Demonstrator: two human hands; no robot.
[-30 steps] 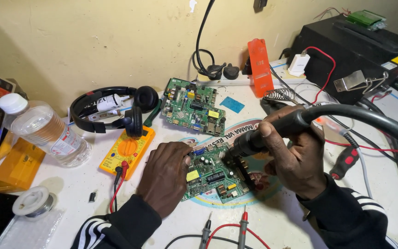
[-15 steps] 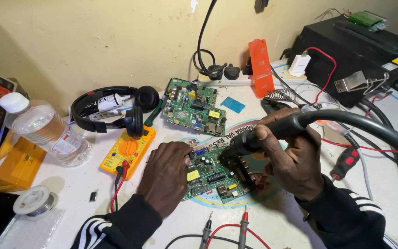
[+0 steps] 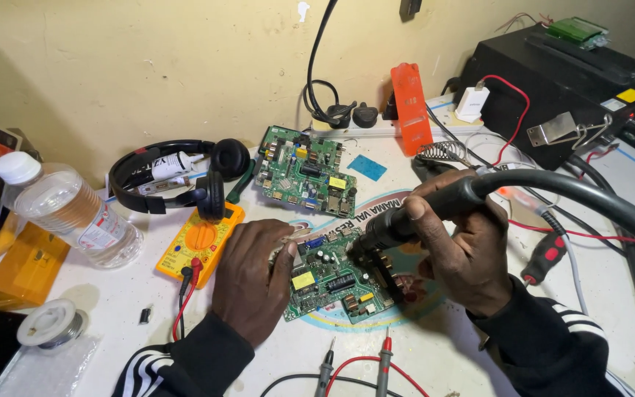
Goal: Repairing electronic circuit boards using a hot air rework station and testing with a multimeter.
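At the centre of the frame one green circuit board (image 3: 336,283) lies on the table (image 3: 435,360). The left hand (image 3: 255,276) presses flat on its left edge, hiding it. The right hand (image 3: 464,250) is closed around one black hot-air handle (image 3: 406,220); its nozzle tip is hard to see. A second circuit board (image 3: 303,169) lies above, and two probes (image 3: 354,364) are cut off below.

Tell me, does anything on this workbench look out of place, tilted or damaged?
The plastic bottle lies on its side at the table's left edge, near the yellow multimeter. The wall paint is chipped and stained. Nothing looks spilled, and the circuit board under both hands lies flat.
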